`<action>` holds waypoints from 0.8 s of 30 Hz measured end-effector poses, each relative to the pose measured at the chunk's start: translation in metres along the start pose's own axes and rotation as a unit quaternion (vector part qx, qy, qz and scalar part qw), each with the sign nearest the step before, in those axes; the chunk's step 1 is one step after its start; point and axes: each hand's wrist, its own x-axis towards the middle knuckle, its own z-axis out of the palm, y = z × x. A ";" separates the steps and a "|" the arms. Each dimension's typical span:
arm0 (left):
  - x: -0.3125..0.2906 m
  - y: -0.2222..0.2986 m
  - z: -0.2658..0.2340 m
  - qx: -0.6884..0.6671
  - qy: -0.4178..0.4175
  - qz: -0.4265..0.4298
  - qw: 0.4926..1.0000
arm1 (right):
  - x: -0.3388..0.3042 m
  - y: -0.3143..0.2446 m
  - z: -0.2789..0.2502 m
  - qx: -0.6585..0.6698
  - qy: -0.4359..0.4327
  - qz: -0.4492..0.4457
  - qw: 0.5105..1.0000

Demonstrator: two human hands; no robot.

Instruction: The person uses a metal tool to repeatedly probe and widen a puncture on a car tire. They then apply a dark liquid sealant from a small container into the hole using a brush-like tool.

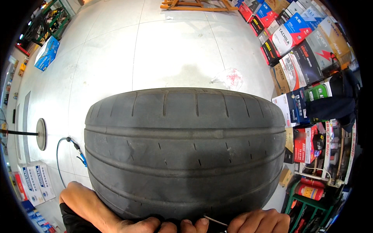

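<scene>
Where the view is widest, at the centre of the frame, a worn black tyre (182, 149) stands tread toward the camera, grooves running across the picture. Left hand (149, 225): enters at lower left; fingers bent, close together along the tyre's lower edge at bottom centre. Right hand (258, 222): bottom, right of centre, at the same edge; fingers curled, knuckles up. A thin pale strip (215, 221) spans the gap between the hands; it is perhaps pinched by the right, but the frame's edge cuts off the grip, so I cannot tell what either hand's fingers close on. Surroundings: blue-handled air hose (58, 165) just beside the tyre, left; round disc (42, 134) on a dark pole, far left; clear plastic bag (232, 79) on the floor, above the tyre; stacked boxes (289, 35), upper right.
</scene>
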 end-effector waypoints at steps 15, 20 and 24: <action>0.004 0.015 0.002 -0.039 -0.009 -0.107 0.993 | 0.001 0.003 0.002 -0.063 -0.040 -0.079 0.994; 0.003 0.018 0.004 -0.016 -0.026 -0.100 0.995 | 0.003 0.004 -0.002 -0.003 -0.022 -0.061 0.998; 0.004 0.013 0.001 0.002 -0.033 -0.077 0.996 | -0.009 0.003 -0.002 0.060 0.073 -0.044 0.995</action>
